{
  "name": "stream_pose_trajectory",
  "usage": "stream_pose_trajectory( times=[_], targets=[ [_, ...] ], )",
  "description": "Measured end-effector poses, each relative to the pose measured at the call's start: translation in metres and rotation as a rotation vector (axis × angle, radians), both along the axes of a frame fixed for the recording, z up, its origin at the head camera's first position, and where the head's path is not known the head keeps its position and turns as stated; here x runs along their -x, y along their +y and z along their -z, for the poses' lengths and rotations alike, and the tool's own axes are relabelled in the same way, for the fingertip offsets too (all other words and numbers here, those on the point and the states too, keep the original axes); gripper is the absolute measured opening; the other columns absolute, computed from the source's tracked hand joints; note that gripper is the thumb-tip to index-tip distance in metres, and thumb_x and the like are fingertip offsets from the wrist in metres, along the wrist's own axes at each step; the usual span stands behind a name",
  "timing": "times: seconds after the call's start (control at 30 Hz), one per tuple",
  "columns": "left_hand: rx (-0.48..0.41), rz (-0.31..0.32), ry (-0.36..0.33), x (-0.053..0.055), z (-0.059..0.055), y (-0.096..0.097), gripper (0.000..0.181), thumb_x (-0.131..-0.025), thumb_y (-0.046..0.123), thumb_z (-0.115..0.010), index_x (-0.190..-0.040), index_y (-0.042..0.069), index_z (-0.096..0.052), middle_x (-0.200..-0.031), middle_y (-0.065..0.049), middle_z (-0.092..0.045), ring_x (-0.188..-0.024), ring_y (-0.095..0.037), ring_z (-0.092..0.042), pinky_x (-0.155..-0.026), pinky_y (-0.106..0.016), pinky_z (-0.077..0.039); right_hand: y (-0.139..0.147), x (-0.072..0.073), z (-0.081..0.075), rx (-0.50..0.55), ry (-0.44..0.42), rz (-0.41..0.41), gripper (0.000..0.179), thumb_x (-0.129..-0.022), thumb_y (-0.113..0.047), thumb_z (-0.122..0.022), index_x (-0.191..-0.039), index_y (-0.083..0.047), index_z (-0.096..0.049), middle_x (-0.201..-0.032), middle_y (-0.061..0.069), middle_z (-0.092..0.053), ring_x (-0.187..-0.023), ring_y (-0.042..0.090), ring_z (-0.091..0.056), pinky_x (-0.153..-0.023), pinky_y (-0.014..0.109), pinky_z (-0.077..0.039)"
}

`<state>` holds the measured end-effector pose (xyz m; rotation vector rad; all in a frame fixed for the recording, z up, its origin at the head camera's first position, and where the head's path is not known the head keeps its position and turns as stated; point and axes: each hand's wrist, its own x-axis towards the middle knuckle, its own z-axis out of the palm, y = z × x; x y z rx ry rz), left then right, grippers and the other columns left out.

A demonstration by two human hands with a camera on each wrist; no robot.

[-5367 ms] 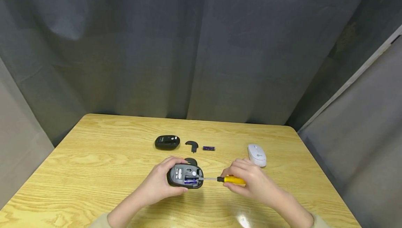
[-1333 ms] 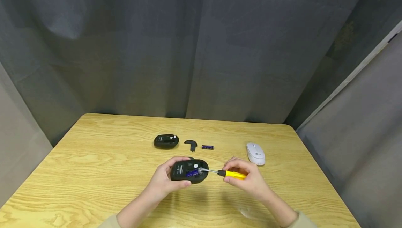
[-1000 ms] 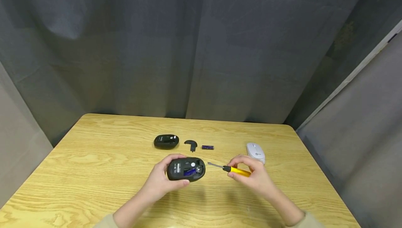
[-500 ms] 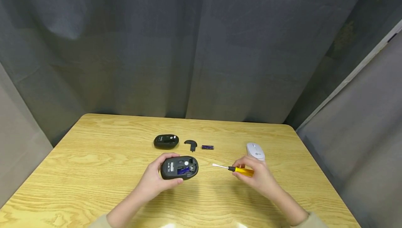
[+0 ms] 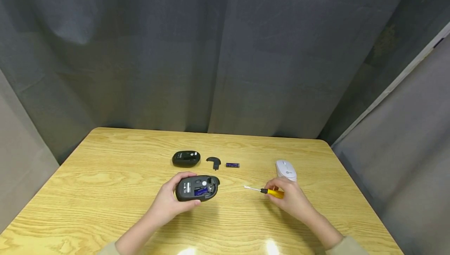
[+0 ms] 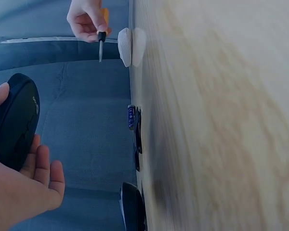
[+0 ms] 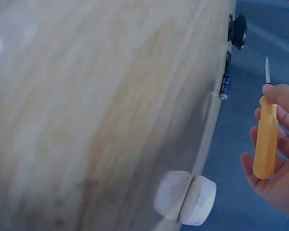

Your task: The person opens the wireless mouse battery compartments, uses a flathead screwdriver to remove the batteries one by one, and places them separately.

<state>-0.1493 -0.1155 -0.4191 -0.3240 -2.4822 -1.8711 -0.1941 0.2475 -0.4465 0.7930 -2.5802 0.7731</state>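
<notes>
My left hand (image 5: 170, 196) grips a black computer mouse (image 5: 184, 189) above the table, underside up, thumb on the near edge. Its battery compartment is uncovered, and a dark blue battery (image 5: 201, 191) sits in it at a slant by the metal contacts. In the left wrist view the held mouse (image 6: 18, 118) is seen from its side. My right hand (image 5: 289, 196) pinches the yellow handle of a screwdriver (image 5: 275, 193), its shaft pointing left, apart from the mouse. The right wrist view shows the screwdriver (image 7: 266, 139) with thumb and fingers around the handle.
On the wooden table (image 5: 116, 177) lie a second black mouse (image 5: 186, 158), upside down, a black battery cover (image 5: 214, 161) and a loose battery (image 5: 232, 165). A white mouse (image 5: 286, 169) stands just beyond my right hand. A dark curtain (image 5: 225, 52) hangs behind the table.
The screwdriver tip was in the battery compartment, where the battery shifted to a slant; it has since come out to the right. The held mouse has moved left.
</notes>
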Motion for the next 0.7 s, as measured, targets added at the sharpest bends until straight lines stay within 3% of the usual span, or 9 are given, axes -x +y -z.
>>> stream_pose_trajectory(
  times=[0.43, 0.7],
  targets=[
    [0.014, 0.002, -0.02, 0.001, -0.001, -0.005, 0.067, -0.063, 0.021, -0.087, -0.122, 0.026, -0.056, -0.12, 0.0, -0.061, -0.115, -0.023, -0.052, -0.098, -0.042, -0.037, 0.012, 0.007, 0.006, -0.148, -0.213, -0.006, 0.021, -0.071, -0.011, -0.081, -0.08, -0.02, -0.064, -0.078, -0.013, -0.059, -0.072, 0.003, -0.05, -0.061, 0.02, -0.046],
    [0.019, 0.009, -0.029, 0.001, -0.002, -0.005, 0.068, -0.063, 0.019, -0.087, -0.123, 0.023, -0.056, -0.12, 0.0, -0.061, -0.115, -0.024, -0.051, -0.098, -0.042, -0.037, 0.014, 0.011, 0.007, -0.19, -0.286, -0.037, 0.022, -0.071, -0.009, -0.081, -0.079, -0.019, -0.063, -0.076, -0.011, -0.059, -0.07, 0.004, -0.048, -0.062, 0.02, -0.043]
  ],
)
